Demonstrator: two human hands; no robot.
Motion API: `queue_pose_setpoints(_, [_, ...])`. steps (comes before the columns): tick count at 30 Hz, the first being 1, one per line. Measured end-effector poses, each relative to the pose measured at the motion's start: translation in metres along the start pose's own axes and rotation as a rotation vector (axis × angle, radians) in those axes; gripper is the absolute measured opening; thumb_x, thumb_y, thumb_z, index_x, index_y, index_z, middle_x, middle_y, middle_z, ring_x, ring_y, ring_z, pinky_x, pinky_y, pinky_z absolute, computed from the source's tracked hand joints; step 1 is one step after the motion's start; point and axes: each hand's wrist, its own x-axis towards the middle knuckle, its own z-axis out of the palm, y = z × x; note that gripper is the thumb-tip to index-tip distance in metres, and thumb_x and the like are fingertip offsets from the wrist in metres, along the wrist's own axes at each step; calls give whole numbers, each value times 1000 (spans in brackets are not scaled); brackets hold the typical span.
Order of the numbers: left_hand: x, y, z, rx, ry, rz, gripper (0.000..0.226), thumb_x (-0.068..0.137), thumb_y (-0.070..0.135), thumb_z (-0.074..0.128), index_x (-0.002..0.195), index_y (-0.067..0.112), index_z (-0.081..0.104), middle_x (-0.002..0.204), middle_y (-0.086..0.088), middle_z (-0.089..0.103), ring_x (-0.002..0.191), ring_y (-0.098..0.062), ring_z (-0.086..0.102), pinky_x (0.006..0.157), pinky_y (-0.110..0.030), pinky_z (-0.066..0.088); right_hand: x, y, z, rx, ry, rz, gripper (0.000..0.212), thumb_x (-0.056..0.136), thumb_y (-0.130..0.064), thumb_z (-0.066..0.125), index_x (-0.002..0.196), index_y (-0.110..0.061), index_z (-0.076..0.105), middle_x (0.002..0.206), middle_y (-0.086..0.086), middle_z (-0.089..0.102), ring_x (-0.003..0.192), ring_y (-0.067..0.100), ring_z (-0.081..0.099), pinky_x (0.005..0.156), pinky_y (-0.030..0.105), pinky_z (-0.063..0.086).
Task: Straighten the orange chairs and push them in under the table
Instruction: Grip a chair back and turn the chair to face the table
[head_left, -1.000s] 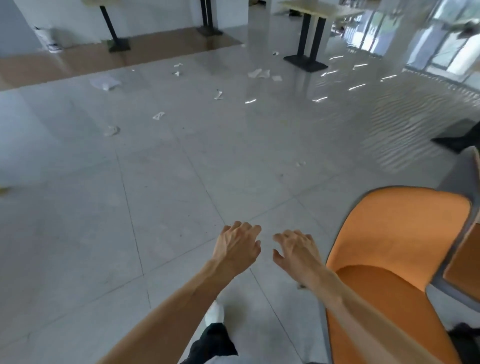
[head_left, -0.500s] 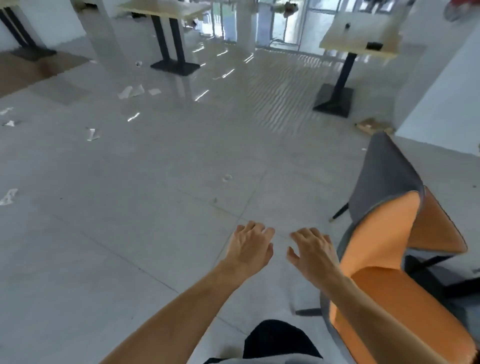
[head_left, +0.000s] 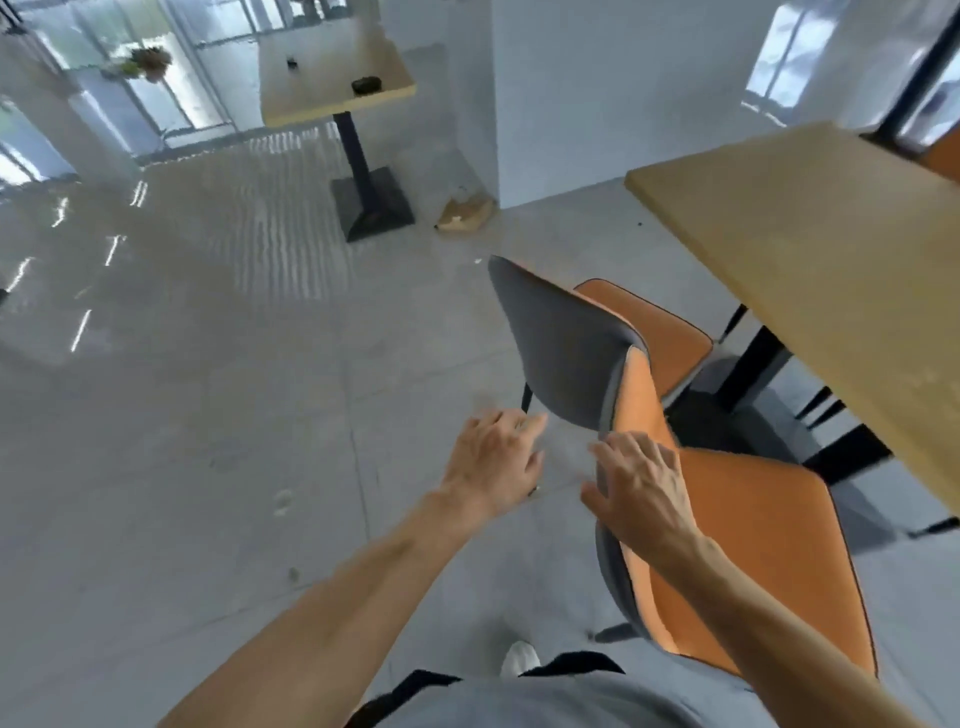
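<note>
Two orange chairs with grey backs stand beside a wooden table (head_left: 810, 270) at the right. The near chair (head_left: 769, 551) is right below me, its orange seat facing the table. The far chair (head_left: 566, 343) stands beyond it, turned at an angle, its seat (head_left: 654, 332) partly under the table edge. My right hand (head_left: 641, 488) hovers with spread fingers over the near chair's backrest edge; whether it touches I cannot tell. My left hand (head_left: 493, 462) is open in the air just left of the chairs, holding nothing.
Grey tiled floor spreads to the left. Another wooden table (head_left: 332, 78) on a black pedestal (head_left: 371, 202) stands at the back, with small dark objects on top. A brown paper scrap (head_left: 465, 213) lies by the white wall. The table's black legs (head_left: 753, 369) stand behind the chairs.
The view has swung right, bringing the wooden table and both chairs into sight. Both hands have moved toward the chairs, the right one now over the near chair's back.
</note>
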Motion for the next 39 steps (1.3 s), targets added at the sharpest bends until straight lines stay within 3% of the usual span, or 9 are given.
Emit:
queue_pose_setpoints(5, [76, 5, 15, -10, -112, 378, 52, 82, 21, 64, 130, 8, 48, 119, -15, 59, 112, -35, 52, 86, -47, 49, 3, 10, -5, 60, 4, 268, 45, 83, -36, 61, 125, -19, 53, 122, 6, 58, 111, 29, 53, 88, 44, 46])
queue_pose_setpoints(8, [117, 11, 27, 80, -192, 603, 55, 83, 27, 64, 132, 12, 43, 129, -11, 52, 120, -30, 44, 90, -44, 47, 0, 13, 4, 90, 0, 420, 54, 88, -45, 52, 136, -23, 40, 132, 4, 51, 118, 27, 49, 92, 41, 44])
queue_pose_setpoints(12, [161, 16, 40, 288, -426, 932, 71, 84, 40, 59, 142, 22, 23, 145, -10, 30, 137, -31, 19, 107, -53, 27, 4, 5, 16, 117, -19, 616, 56, 88, -56, 45, 136, -27, 36, 131, 2, 49, 115, 26, 49, 88, 39, 43])
queue_pose_setpoints(17, [200, 11, 59, 404, -521, 1223, 88, 80, 50, 63, 146, 29, 8, 156, -9, 14, 143, -34, 2, 108, -70, 7, 28, -27, 34, 165, 4, 879, 61, 84, -61, 48, 132, -26, 35, 121, -1, 51, 100, 23, 52, 78, 36, 44])
queue_pose_setpoints(21, [231, 7, 78, 440, -424, 1333, 79, 81, 44, 65, 143, 26, 21, 149, -10, 28, 140, -32, 16, 108, -65, 16, 44, -44, 49, 122, 39, 1122, 69, 84, -52, 57, 141, -21, 30, 124, 2, 52, 101, 27, 56, 80, 39, 46])
queue_pose_setpoints(25, [259, 12, 88, 316, -354, 1425, 47, 71, 35, 75, 112, 20, 59, 112, -5, 65, 110, -28, 56, 94, -46, 42, 54, -45, 59, 71, 117, 1290, 57, 68, -38, 76, 118, -19, 55, 93, 1, 67, 75, 26, 65, 59, 36, 51])
queue_pose_setpoints(29, [267, 17, 94, 314, -364, 1399, 32, 56, 32, 84, 80, 19, 67, 77, -1, 72, 75, -25, 66, 74, -39, 54, 48, -39, 59, -63, 136, 1198, 54, 50, -36, 86, 95, -22, 62, 71, -8, 68, 52, 16, 63, 38, 26, 44])
queue_pose_setpoints(33, [260, 16, 99, 292, -317, 1353, 25, 52, 18, 85, 68, 20, 66, 66, 1, 70, 63, -23, 65, 71, -36, 52, 37, -33, 65, -101, 212, 1094, 52, 48, -32, 88, 94, -20, 65, 74, -8, 72, 51, 16, 64, 38, 26, 46])
queue_pose_setpoints(39, [219, 33, 96, 237, -323, 1284, 37, 33, 16, 92, 55, 18, 63, 52, 1, 65, 50, -23, 62, 59, -34, 51, -14, -15, 68, -155, 264, 972, 47, 54, -32, 86, 95, -20, 68, 82, -8, 75, 57, 16, 67, 39, 27, 51])
